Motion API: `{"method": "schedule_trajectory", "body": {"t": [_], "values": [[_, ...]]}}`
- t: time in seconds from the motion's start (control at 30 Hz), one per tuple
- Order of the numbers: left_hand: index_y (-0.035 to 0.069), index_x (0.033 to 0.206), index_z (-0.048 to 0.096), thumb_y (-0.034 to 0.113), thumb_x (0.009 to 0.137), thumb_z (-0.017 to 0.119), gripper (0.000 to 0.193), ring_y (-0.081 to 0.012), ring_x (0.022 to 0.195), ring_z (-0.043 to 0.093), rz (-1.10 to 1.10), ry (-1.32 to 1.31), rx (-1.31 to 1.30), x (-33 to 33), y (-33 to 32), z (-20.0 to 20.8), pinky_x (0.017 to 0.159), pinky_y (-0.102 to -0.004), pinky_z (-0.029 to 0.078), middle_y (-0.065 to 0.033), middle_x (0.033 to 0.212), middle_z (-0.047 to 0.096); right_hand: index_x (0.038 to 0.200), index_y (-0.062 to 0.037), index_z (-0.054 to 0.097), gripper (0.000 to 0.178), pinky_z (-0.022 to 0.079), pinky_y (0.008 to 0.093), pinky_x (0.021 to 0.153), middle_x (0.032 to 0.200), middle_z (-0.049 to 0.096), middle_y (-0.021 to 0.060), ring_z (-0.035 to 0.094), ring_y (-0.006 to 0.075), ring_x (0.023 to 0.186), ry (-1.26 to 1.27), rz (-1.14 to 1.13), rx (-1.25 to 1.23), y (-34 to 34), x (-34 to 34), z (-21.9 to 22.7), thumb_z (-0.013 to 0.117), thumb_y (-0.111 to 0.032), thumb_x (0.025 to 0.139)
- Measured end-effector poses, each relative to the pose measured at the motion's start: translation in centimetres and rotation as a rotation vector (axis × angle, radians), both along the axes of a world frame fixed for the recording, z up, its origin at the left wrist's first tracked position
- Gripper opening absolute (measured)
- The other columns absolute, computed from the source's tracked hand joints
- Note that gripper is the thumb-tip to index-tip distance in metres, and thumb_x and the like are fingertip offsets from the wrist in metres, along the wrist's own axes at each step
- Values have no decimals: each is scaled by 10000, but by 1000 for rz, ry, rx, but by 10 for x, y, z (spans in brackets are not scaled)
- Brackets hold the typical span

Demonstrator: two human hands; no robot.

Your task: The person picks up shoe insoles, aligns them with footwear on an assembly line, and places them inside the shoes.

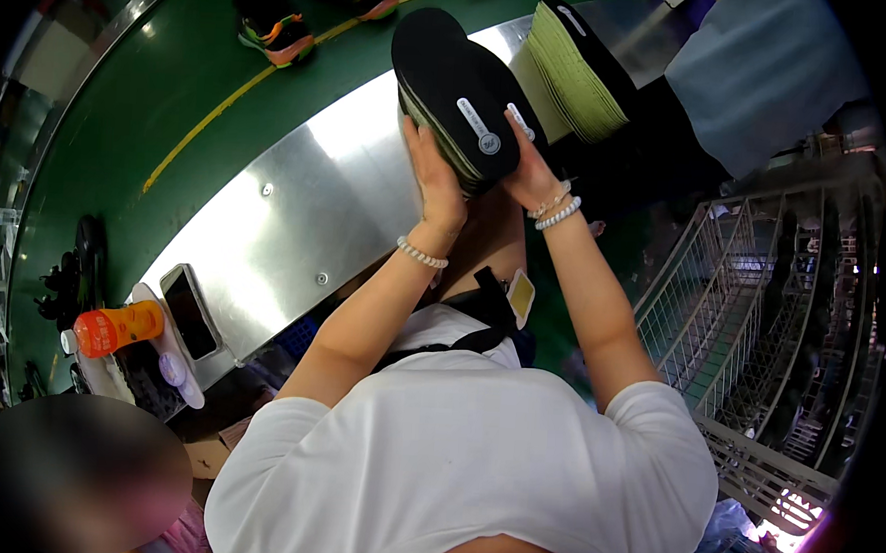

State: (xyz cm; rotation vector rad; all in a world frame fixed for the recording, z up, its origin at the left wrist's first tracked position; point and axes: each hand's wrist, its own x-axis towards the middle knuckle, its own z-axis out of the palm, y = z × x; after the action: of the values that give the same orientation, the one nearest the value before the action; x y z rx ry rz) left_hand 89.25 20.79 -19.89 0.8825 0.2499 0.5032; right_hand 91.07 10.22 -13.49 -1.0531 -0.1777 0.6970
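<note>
A thick stack of black shoe insoles [453, 92] is held between my two hands over the far end of the metal ledge. My left hand [436, 176] presses its fingers along the stack's left side, where the layered edges show. On the other side, my right hand [531, 171] grips the lower right edge, thumb near a white label. The top insoles overlap and carry white printed labels. Just right of them stands another stack of insoles [579, 78], black on top with yellow-green layered edges. The undersides of the held insoles are hidden.
Black and orange shoes [273, 32] sit on the green surface [173, 82] beyond the metal ledge [297, 199]. A phone [190, 311] and an orange bottle [118, 328] lie at the left. Wire racks [723, 291] stand at the right. A blurred person [82, 478] is at lower left.
</note>
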Motion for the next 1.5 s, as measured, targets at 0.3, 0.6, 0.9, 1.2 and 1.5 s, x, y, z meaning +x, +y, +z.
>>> {"method": "schedule_trajectory", "body": {"t": [0.3, 0.6, 0.9, 1.2, 1.5], "values": [[35, 1268, 282, 325, 919, 269, 455, -162, 1092, 387, -26, 16, 228, -11, -3, -3, 935, -280, 306, -80, 1201, 384, 1187, 27, 421, 427, 340, 232, 901, 1115, 501, 56, 445, 103, 1020, -307, -115, -122, 1, -1, -19, 327, -298, 927], [37, 1342, 125, 307, 926, 246, 511, -223, 1300, 110, -69, 150, 218, -42, 13, 4, 1049, -329, 121, -119, 1392, 155, 1224, -75, 309, 471, 397, 322, 828, 1123, 488, 99, 459, 166, 1036, -218, -1182, -189, -94, 10, -24, 518, -254, 841], [-7, 1155, 418, 79, 753, 473, 414, -328, 1209, 296, 135, -451, 1240, -27, 9, 164, 987, -402, 242, -197, 1316, 271, 1357, -191, 80, 987, 101, 644, 923, 1399, 111, 122, 97, 389, 1259, 165, -803, -282, -137, 89, -16, 608, -599, 630], [51, 1123, 453, 77, 748, 580, 396, -311, 1131, 403, -551, -467, 1377, 40, -32, 182, 926, -345, 334, -147, 1268, 352, 1128, -142, 452, 609, 330, 428, 851, 1115, 480, 28, 435, 194, 1045, 45, -716, -220, -157, 109, -26, 652, -479, 662], [49, 1133, 478, 220, 725, 631, 468, -316, 1076, 436, -698, -585, 2007, 213, -77, 135, 917, -360, 357, -138, 1182, 454, 1099, -166, 478, 653, 394, 372, 676, 1091, 505, 48, 490, 229, 926, 280, -591, 51, -181, 116, -34, 625, -580, 616]]}}
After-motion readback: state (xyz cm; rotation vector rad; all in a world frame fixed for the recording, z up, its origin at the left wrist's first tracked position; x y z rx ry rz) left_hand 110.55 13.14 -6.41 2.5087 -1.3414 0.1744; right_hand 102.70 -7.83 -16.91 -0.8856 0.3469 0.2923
